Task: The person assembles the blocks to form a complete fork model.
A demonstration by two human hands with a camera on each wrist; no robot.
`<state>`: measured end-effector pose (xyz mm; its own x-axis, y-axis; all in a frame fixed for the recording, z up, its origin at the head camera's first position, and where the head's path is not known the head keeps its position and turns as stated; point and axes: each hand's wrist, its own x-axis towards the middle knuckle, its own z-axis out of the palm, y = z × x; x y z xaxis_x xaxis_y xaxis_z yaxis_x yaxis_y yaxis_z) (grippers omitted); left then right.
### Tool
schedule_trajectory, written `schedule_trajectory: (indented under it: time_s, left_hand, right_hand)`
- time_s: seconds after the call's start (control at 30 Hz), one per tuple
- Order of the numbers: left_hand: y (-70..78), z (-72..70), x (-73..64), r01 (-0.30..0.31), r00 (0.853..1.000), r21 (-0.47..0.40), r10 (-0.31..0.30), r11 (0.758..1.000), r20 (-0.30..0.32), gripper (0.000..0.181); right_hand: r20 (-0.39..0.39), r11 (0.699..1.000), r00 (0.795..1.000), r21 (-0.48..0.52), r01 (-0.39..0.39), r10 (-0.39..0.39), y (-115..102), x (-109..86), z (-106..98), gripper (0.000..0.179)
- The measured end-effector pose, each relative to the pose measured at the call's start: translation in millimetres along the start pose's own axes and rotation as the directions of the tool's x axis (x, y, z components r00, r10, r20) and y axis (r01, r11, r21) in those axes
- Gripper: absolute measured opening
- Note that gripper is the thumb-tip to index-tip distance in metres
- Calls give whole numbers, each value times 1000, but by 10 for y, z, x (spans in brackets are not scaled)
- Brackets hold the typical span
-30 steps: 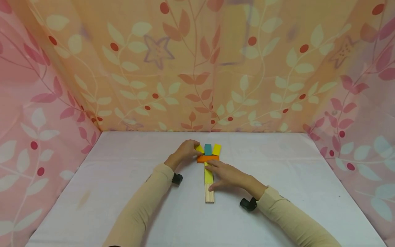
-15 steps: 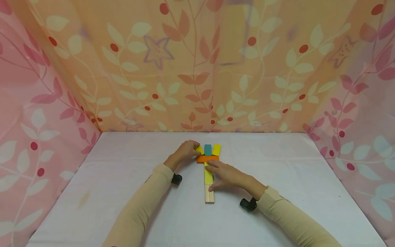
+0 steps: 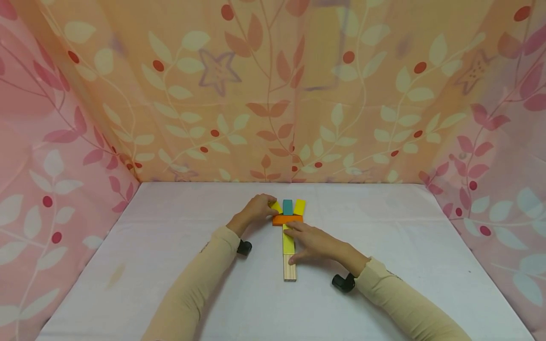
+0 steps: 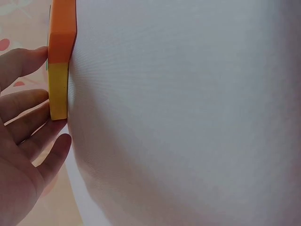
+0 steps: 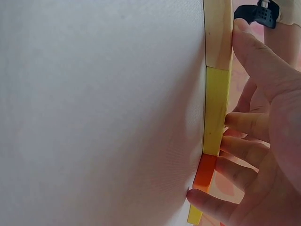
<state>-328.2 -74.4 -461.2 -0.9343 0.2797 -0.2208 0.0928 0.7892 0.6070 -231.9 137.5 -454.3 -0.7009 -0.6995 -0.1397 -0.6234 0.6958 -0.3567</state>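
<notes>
Wooden blocks lie flat in a column on the white tabletop. At the near end is a plain wood block (image 3: 289, 273), then a long yellow block (image 3: 287, 246), then an orange block (image 3: 279, 220) set crosswise. Beyond it fan out a left yellow block (image 3: 276, 206), a teal block (image 3: 287, 207) and a right yellow block (image 3: 300, 207). My left hand (image 3: 257, 207) pinches the left yellow block between thumb and fingers. Extended fingers of my right hand (image 3: 317, 240) rest on the orange and long yellow blocks, while its thumb touches the plain wood block (image 5: 218, 33).
The white cloth-covered table (image 3: 170, 218) reaches a patterned curtain (image 3: 264, 94) at the back, with pink cloth walls (image 3: 42, 166) at both sides. A black wrist camera (image 3: 245, 247) sits on the left wrist, another black camera (image 3: 343, 282) on the right.
</notes>
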Motion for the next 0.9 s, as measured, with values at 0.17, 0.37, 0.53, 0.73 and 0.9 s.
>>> schedule_trajectory:
  time_s: [0.17,0.37,0.53,0.73,0.9]
  left_hand:
    - [6,-5,5,-7,1000,6,7,1000,7,52]
    - [25,-7,-12,14,1000,4,-14,1000,9,52]
    - [30,-2,-25,18,1000,6,-18,1000,1,52]
    - [30,-1,-24,7,1000,15,-7,1000,-4,51]
    - [37,-2,-33,14,1000,-23,-14,1000,-3,50]
  right_hand:
    - [3,1000,1000,-3,-4,4,6,-1,3,86]
    - [6,1000,1000,8,-14,14,3,-3,2,85]
    - [5,1000,1000,8,-15,15,-2,-8,-1,85]
    - [5,1000,1000,12,-19,19,-3,-12,-1,85]
    - [4,1000,1000,11,-19,19,1,-6,7,85]
